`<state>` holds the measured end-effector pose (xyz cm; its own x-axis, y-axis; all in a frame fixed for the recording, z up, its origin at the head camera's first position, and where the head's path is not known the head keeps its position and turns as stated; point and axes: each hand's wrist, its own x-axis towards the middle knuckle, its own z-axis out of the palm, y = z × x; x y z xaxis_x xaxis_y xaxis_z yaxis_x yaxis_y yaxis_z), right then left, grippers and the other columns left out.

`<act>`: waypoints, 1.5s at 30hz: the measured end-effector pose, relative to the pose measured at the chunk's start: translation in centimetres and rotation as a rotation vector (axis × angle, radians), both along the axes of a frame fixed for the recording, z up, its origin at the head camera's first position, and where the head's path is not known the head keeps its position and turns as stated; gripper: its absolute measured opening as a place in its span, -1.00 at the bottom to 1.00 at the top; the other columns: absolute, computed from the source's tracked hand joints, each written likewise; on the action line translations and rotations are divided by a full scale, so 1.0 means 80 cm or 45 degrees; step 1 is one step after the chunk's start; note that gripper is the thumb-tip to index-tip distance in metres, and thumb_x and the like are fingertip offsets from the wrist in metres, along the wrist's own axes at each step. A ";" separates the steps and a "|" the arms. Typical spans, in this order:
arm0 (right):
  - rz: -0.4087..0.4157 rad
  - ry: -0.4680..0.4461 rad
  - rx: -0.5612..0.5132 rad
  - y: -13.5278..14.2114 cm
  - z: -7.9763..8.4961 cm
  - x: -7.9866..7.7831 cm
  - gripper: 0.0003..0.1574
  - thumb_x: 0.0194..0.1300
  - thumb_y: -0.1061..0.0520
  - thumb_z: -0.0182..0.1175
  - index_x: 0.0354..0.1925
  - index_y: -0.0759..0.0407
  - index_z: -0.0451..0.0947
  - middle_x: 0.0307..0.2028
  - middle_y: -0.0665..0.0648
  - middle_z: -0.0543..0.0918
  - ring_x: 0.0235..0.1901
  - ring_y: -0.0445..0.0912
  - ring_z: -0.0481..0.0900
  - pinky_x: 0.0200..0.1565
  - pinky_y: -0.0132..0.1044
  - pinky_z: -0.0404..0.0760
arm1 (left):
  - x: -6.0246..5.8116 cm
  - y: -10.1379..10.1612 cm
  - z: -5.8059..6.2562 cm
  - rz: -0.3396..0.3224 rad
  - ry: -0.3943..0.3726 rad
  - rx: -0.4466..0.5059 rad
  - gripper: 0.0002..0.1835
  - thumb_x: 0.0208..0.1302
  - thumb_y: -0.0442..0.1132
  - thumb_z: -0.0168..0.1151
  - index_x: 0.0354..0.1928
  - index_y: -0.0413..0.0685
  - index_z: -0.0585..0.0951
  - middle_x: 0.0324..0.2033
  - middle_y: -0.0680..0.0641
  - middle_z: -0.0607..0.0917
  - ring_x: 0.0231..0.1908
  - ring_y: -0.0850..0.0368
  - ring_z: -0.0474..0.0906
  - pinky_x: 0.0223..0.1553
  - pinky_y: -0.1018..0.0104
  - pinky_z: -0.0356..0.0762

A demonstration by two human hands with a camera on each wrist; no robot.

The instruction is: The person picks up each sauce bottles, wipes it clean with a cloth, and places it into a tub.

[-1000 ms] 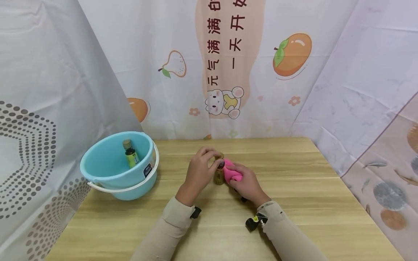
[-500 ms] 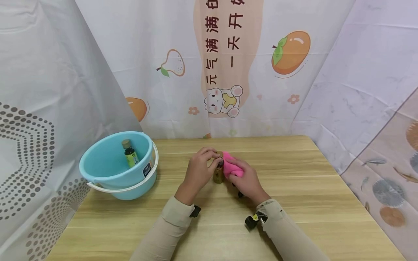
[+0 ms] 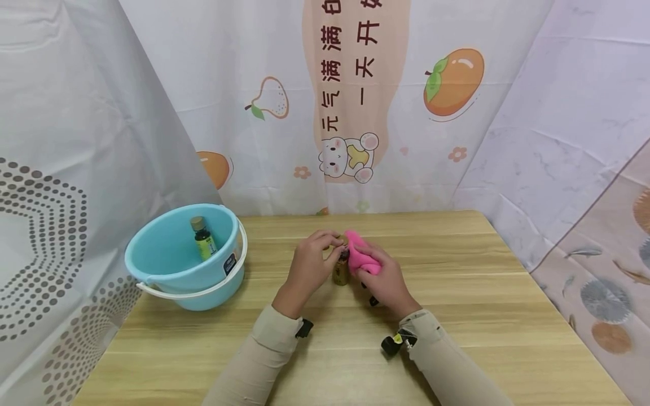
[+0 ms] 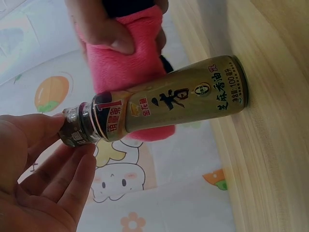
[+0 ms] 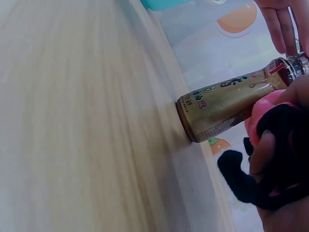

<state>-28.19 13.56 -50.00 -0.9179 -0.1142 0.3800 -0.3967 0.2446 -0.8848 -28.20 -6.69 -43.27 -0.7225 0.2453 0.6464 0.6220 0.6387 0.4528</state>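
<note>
A small sesame oil bottle [image 3: 341, 274] with a gold-brown label stands upright on the table in the head view. My left hand [image 3: 311, 268] pinches its cap [image 4: 76, 128] between thumb and fingers, clearly seen in the left wrist view. On the bottle's other side my right hand [image 3: 388, 285] grips a bunched pink plush cloth [image 3: 360, 258]. In the left wrist view the cloth [image 4: 125, 65] lies behind the bottle, at its side. Black fabric [image 5: 239, 179] with a rounded end hangs by the right hand; part of that hand's fingers is hidden behind it.
A light blue bucket [image 3: 203, 300] with a white handle [image 3: 244, 248] stands on the left of the wooden table [image 3: 457, 270]. Inside it leans another dark bottle [image 3: 205, 243] with a green-yellow label. A printed curtain [image 3: 284, 169] hangs along the table's back edge.
My right hand has shifted the pink cloth slightly up along the bottle, and its folds look different. The left hand stays at the cap, and the bottle stands in about the same spot.
</note>
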 end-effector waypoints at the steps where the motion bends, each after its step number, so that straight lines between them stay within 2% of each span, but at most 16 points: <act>1: -0.003 -0.024 0.016 0.000 -0.001 0.000 -0.33 0.20 0.34 0.44 0.25 -0.02 0.65 0.42 0.07 0.50 -0.30 -0.05 0.58 -0.42 -0.43 0.64 | 0.000 0.000 0.000 0.000 0.001 0.002 -0.92 0.34 -0.25 0.44 -0.18 -0.04 0.82 -0.06 -0.01 0.80 -0.07 0.11 0.77 -0.08 0.31 0.77; 10: -0.016 -0.149 0.210 0.003 -0.014 -0.003 -0.34 0.13 0.30 0.41 0.21 -0.09 0.68 0.36 0.08 0.56 -0.32 -0.07 0.55 -0.41 -0.42 0.56 | 0.002 -0.001 -0.001 0.000 -0.007 0.006 -0.95 0.35 -0.26 0.42 -0.23 -0.05 0.81 -0.05 -0.01 0.80 -0.04 0.10 0.77 -0.08 0.27 0.77; 17: -0.017 -0.146 0.365 0.005 -0.018 -0.004 -0.37 0.11 0.31 0.40 0.18 0.02 0.70 0.32 0.11 0.60 -0.02 -0.02 0.56 -0.26 -0.40 0.56 | 0.003 -0.001 -0.002 0.002 -0.011 -0.008 -0.96 0.36 -0.27 0.41 -0.23 -0.05 0.80 -0.05 -0.01 0.80 -0.01 0.06 0.76 -0.01 0.17 0.76; 21: -0.012 -0.145 0.401 0.007 -0.021 -0.005 -0.38 0.11 0.32 0.40 0.17 0.01 0.71 0.35 0.11 0.58 0.02 -0.01 0.57 -0.25 -0.39 0.57 | 0.003 -0.001 -0.004 0.007 0.004 -0.011 -0.94 0.35 -0.26 0.42 -0.18 -0.04 0.79 -0.03 -0.02 0.79 0.02 0.05 0.75 0.03 0.15 0.75; 26: -0.005 -0.156 0.401 0.010 -0.020 -0.006 -0.37 0.15 0.30 0.39 0.19 -0.05 0.69 0.36 0.06 0.56 -0.02 -0.02 0.57 -0.27 -0.37 0.58 | 0.002 0.002 -0.005 0.024 0.023 -0.045 -0.79 0.34 -0.16 0.45 -0.04 -0.04 0.78 0.05 -0.07 0.75 0.12 0.00 0.66 0.09 0.11 0.72; 33: -0.024 -0.139 0.382 0.004 -0.016 -0.005 -0.32 0.12 0.27 0.40 0.24 -0.04 0.66 0.28 0.08 0.62 -0.15 -0.05 0.56 -0.32 -0.36 0.58 | 0.003 0.002 -0.004 0.028 0.025 -0.069 -0.78 0.34 -0.19 0.45 -0.03 -0.05 0.80 0.00 -0.01 0.75 0.05 0.08 0.68 0.02 0.21 0.73; 36: -0.020 -0.154 0.322 0.001 -0.013 -0.003 -0.27 0.10 0.28 0.39 0.27 -0.08 0.64 0.19 0.09 0.66 -0.29 -0.06 0.56 -0.40 -0.35 0.57 | 0.001 0.000 -0.005 0.025 0.020 -0.067 -0.78 0.32 -0.20 0.46 -0.03 -0.05 0.80 0.00 0.01 0.76 0.06 0.09 0.69 0.03 0.22 0.74; 39: -0.034 -0.167 0.274 0.000 -0.011 -0.002 -0.24 0.11 0.25 0.40 0.29 -0.19 0.61 0.19 0.04 0.65 -0.35 -0.08 0.54 -0.44 -0.35 0.57 | 0.000 0.000 -0.005 0.016 0.012 -0.068 -0.78 0.33 -0.21 0.46 -0.02 -0.05 0.80 0.02 0.01 0.77 0.09 0.08 0.70 0.07 0.21 0.73; 45: -0.034 -0.142 0.152 -0.001 -0.003 -0.001 -0.20 0.12 0.26 0.39 0.30 -0.29 0.59 0.20 0.02 0.62 -0.46 -0.08 0.51 -0.53 -0.31 0.58 | -0.001 0.002 -0.005 0.019 -0.016 -0.072 -0.76 0.33 -0.20 0.45 0.01 -0.04 0.80 0.05 0.00 0.78 0.13 0.08 0.71 0.15 0.19 0.69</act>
<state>-28.26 13.48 -50.23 -0.9570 -0.1274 0.2607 -0.2895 0.3595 -0.8871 -28.29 -6.50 -43.67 -0.7343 0.2705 0.6227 0.6069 0.6725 0.4235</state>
